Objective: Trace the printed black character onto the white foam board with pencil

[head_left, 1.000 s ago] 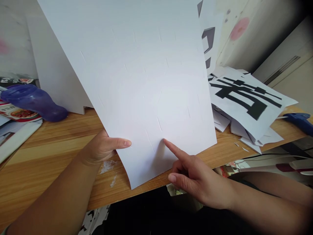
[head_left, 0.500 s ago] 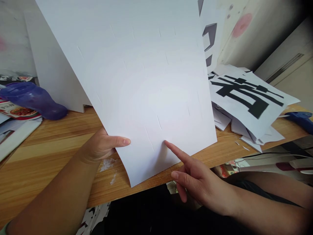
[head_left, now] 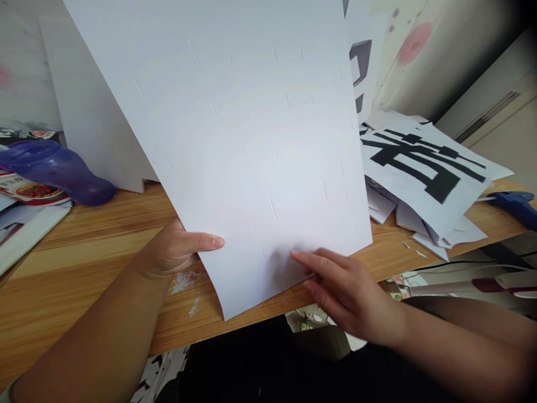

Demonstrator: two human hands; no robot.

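Note:
A large white sheet of paper or thin board [head_left: 251, 168] leans up in front of me, its lower edge by the front edge of the table. Several short slits or creases run across its face. My left hand [head_left: 180, 246] grips its lower left edge, thumb on the front and the other fingers hidden behind. Close to the lower right part of the sheet is my right hand [head_left: 348, 285], slightly blurred, its fingers loosely extended and holding nothing. The index fingertip is at or just over the surface beside a slit; whether it touches I cannot tell.
On the right, a sheet with a bold black character [head_left: 444, 162] lies on white offcuts [head_left: 461, 232]. A dark blue tool [head_left: 514, 207] sits at the far right. To the left are a purple-blue object [head_left: 62, 170] and a food package [head_left: 29, 190] on the wooden table [head_left: 104, 240].
My right hand has shifted slightly right and down from its pointing pose, and more of its fingers are now extended. The left hand and the sheet have hardly moved.

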